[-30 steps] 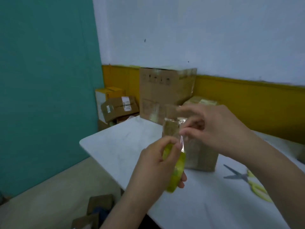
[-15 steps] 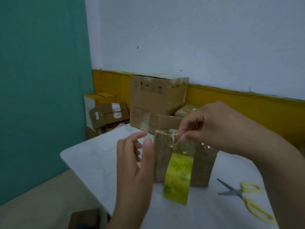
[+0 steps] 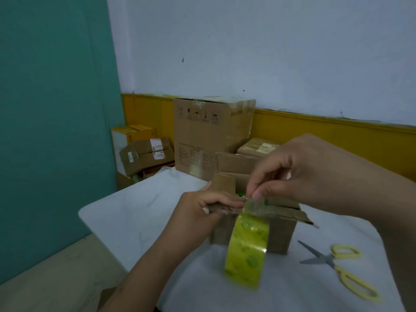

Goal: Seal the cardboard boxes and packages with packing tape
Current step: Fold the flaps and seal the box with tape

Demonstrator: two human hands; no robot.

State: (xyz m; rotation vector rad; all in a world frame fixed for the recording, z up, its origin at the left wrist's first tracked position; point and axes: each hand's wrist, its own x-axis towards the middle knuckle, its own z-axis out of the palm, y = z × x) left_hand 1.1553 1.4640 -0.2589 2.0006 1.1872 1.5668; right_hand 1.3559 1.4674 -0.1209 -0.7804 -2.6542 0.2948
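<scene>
Tape [image 3: 247, 244] pinched in right fingers [image 3: 256, 195] over box flap [image 3: 283, 213].

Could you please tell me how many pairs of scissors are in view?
1: the yellow-handled scissors lie on the white table, right of the open cardboard box and the tape roll. More could be hidden inside boxes.
</scene>
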